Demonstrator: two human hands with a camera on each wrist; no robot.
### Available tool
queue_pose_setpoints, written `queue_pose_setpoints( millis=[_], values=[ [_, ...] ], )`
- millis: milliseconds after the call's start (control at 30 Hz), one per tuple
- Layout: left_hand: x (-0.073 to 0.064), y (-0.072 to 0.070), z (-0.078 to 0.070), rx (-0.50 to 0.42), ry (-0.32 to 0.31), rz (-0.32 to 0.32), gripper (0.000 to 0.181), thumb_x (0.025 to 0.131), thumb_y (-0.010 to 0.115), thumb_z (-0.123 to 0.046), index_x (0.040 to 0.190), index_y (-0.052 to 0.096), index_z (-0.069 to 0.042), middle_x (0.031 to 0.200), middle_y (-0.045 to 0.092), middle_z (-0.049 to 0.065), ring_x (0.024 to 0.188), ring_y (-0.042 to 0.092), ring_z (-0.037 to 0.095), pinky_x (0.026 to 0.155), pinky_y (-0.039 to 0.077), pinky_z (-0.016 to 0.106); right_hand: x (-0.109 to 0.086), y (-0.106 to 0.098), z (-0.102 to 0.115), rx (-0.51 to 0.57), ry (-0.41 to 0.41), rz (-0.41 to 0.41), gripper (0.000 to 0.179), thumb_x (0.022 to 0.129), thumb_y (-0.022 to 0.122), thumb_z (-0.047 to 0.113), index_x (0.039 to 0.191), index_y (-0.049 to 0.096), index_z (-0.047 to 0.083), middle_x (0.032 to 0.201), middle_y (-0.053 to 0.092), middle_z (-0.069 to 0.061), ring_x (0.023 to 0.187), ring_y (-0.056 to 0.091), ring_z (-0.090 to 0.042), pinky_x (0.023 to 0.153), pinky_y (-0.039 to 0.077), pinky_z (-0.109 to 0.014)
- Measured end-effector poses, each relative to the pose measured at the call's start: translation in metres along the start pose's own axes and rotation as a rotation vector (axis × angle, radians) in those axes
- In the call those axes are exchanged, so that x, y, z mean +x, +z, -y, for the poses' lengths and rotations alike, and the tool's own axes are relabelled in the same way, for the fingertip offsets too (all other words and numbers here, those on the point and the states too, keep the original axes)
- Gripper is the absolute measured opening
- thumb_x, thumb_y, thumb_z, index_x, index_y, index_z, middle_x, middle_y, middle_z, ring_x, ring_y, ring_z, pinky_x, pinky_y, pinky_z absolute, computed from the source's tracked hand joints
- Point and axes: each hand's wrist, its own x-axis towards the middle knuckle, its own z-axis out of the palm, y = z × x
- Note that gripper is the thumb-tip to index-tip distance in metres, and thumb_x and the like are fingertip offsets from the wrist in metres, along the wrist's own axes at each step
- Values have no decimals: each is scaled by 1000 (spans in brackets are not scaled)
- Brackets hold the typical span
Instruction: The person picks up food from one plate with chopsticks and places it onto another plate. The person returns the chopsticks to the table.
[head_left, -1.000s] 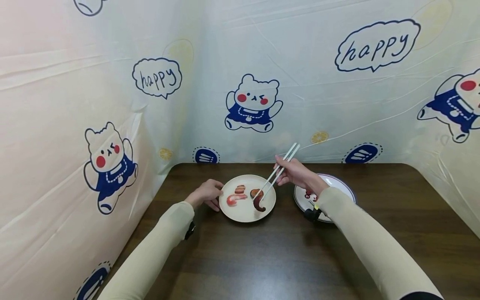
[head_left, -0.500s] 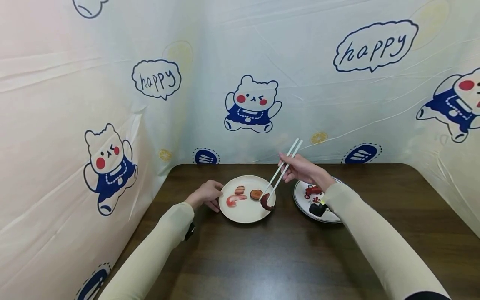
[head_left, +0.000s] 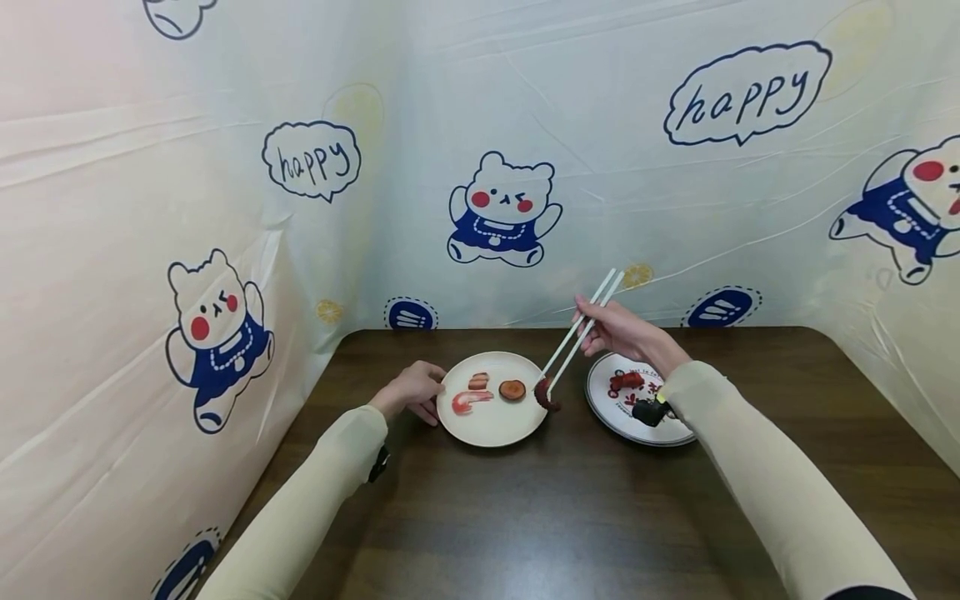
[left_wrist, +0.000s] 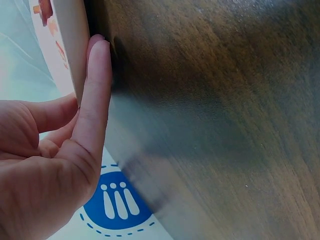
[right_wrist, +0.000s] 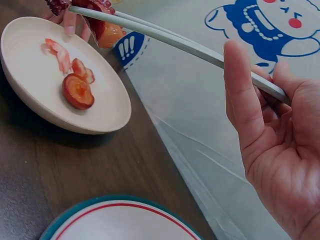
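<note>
In the head view, my right hand [head_left: 628,331] grips a pair of pale chopsticks [head_left: 579,333]. Pinched between their tips is a dark red octopus tentacle [head_left: 546,397], raised over the right rim of a cream plate [head_left: 487,432]. The right wrist view shows the tentacle [right_wrist: 106,31] closer, orange on one side. On that plate lie a shrimp [head_left: 471,402], a round brown mushroom slice [head_left: 512,390] and a small striped meat-like piece [head_left: 478,381]. My left hand [head_left: 412,388] holds the plate's left edge, thumb at the rim [left_wrist: 77,75] and fingers along its outside.
To the right stands a white plate [head_left: 611,415] with a dark rim and red printed figures, partly hidden by my right wrist and its black camera [head_left: 651,411]. A printed curtain [head_left: 600,183] hangs behind the brown wooden table [head_left: 510,517].
My right hand has moved right and slightly up, carrying the tentacle in the chopsticks from above the mushroom slice to the plate's right rim. The left hand stays at the plate.
</note>
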Motion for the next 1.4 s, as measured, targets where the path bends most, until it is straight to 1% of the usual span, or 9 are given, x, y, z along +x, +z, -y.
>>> queue_pose_setpoints(
  millis=[133, 333, 567, 900, 1033, 1167, 1400],
  values=[
    [1, 0, 0, -3, -2, -2, 39, 109, 53, -5, 147, 55, 1, 109, 69, 21, 72, 75, 30, 64, 67, 41, -5, -6, 4, 2, -16, 1, 46, 115, 43, 36, 94, 68, 4, 75, 67, -10, 55, 69, -17, 56, 63, -28],
    [2, 0, 1, 0, 6, 1, 38, 109, 52, -5, 146, 55, 2, 109, 69, 21, 71, 75, 29, 64, 67, 41, -10, -13, 8, -3, -23, -19, 45, 114, 46, 37, 92, 69, 5, 76, 68, -9, 56, 69, -17, 57, 63, -27],
    [2, 0, 1, 6, 3, 1, 38, 109, 53, -5, 146, 56, 1, 109, 69, 20, 71, 75, 29, 64, 67, 40, -16, -21, 8, 10, -20, -34, 46, 114, 43, 37, 93, 68, 6, 76, 68, -9, 57, 69, -17, 58, 63, -27],
    [1, 1, 1, 4, 7, -3, 39, 109, 53, -5, 147, 55, 2, 110, 69, 21, 71, 75, 29, 64, 67, 40, -25, -31, 12, 38, -55, -6, 44, 115, 42, 35, 94, 68, 7, 76, 70, -10, 60, 71, -17, 60, 64, -27],
    [0, 1, 1, 7, 8, -3, 38, 108, 53, -4, 146, 56, 2, 110, 69, 21, 71, 75, 29, 64, 67, 40, -29, -36, 13, 58, -64, -6, 43, 115, 43, 34, 96, 67, 4, 77, 70, -10, 60, 72, -18, 59, 64, -27],
    [1, 1, 2, 9, 7, -5, 38, 108, 53, -4, 146, 56, 2, 110, 69, 21, 72, 75, 30, 64, 67, 40, -32, -40, 14, 64, -60, -22, 44, 115, 42, 34, 97, 66, 2, 77, 70, -10, 60, 72, -18, 59, 64, -28],
    [2, 1, 1, 8, 5, -6, 39, 108, 53, -5, 147, 55, 1, 111, 69, 21, 72, 75, 29, 64, 67, 40, -39, -49, 13, 61, -72, -49, 43, 114, 44, 35, 96, 66, 3, 77, 71, -11, 60, 72, -18, 60, 65, -29]
  ],
)
